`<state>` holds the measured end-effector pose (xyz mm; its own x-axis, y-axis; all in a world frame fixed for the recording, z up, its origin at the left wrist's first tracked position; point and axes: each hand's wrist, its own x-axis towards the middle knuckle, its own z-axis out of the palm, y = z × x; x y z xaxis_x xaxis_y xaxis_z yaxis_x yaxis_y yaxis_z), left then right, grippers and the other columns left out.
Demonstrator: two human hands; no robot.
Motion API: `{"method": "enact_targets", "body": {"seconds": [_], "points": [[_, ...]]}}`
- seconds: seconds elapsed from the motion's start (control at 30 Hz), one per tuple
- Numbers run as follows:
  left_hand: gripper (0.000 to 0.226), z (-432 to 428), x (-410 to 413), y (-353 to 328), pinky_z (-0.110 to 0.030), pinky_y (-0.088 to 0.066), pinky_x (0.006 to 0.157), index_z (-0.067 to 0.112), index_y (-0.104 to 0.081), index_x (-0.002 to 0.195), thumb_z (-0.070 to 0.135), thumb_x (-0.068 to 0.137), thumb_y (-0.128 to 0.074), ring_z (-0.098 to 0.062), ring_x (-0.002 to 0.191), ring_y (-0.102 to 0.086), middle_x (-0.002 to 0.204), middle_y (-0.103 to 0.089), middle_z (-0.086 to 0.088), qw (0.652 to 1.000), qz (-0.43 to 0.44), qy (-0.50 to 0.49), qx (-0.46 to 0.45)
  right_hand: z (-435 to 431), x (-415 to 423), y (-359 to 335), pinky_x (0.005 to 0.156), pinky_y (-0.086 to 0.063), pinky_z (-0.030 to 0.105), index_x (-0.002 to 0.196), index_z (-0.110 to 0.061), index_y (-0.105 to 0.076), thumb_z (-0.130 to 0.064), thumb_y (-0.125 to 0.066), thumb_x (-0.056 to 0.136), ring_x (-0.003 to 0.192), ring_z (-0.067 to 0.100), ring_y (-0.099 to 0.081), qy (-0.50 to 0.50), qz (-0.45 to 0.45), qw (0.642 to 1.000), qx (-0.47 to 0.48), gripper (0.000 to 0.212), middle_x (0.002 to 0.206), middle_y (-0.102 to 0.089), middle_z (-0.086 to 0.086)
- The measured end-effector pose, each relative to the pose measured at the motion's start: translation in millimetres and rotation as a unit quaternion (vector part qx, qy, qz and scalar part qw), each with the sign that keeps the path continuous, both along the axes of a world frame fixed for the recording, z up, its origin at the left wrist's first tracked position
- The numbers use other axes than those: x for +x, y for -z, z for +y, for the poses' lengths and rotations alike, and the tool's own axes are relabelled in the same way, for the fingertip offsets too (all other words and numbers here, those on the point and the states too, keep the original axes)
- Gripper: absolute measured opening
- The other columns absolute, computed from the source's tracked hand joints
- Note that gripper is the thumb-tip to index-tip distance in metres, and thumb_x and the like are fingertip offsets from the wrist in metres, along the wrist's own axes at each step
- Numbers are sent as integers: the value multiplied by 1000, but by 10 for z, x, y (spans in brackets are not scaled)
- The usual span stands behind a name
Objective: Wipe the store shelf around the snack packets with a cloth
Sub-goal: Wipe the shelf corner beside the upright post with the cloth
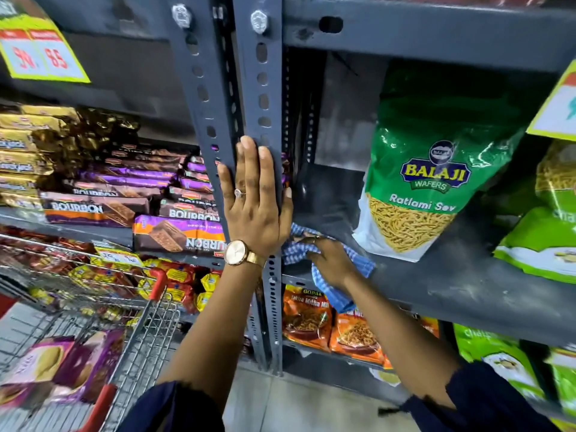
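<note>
Grey steel shelving fills our view, its dusty shelf (452, 275) running off to the right at chest height. Our left hand (255, 201) lies flat and open against the two slotted uprights (246, 98) that stand side by side, fingers pointing up, thumb hooked round the right edge; it wears one ring (238, 193) and one gold watch (238, 252) at the wrist. Our right hand (330, 263) presses down on one blue checked cloth (358, 263), fingers closed over its bunched folds at the left front corner of the shelf, with a tail of cloth hanging over the shelf's front lip. Just beside the cloth, to the right and apart from it, stands one green snack packet (436, 169), upright and leaning slightly. More green packets (539, 244) sit farther right, partly cut off, so we cannot count them. Below the shelf we see two orange packets (333, 322) plainly. Left of the uprights, biscuit packs (149, 194) lie stacked, too many and too overlapped to count, and one wire trolley (137, 338) stands beneath, near the two yellow price cards (40, 54).
</note>
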<state>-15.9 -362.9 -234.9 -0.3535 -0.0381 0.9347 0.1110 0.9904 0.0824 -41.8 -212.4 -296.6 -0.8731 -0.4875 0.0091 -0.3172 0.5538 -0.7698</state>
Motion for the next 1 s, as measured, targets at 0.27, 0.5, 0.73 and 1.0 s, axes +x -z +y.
{"method": "enact_targets", "body": {"seconds": [0.27,0.5,0.73,1.0], "points": [[82,25,40,-12,-41,4,117,14,8,146,25,90,-51,-18,144,5,158,14,-3,1000,-15,-5,7,540,93,84,83,-43,28,102,-7,-67,-1,-54,80,102,25,-60,58,-46,996,-40,26,107,-67,14],[84,25,19,-18,-44,3,117,13,8,146,25,89,-52,-19,144,3,156,19,2,1000,-8,-11,-1,141,-205,-145,95,-43,31,111,-8,-63,-1,-49,85,108,25,-58,125,71,987,-73,31,119,-64,14],[83,41,35,-18,-48,-2,116,6,-2,147,19,86,-57,-21,144,2,149,-19,-25,1000,-4,-8,13,72,139,127,80,-49,38,115,-11,-60,-4,-48,88,91,35,-64,142,43,989,3,31,105,-68,21],[82,30,-2,25,-50,-5,116,11,1,147,23,87,-53,-23,145,-2,156,1,-17,1000,11,-7,4,-336,-577,-413,82,-53,39,102,-6,-63,1,-39,82,95,33,-65,254,144,954,-63,33,103,-70,18]]}}
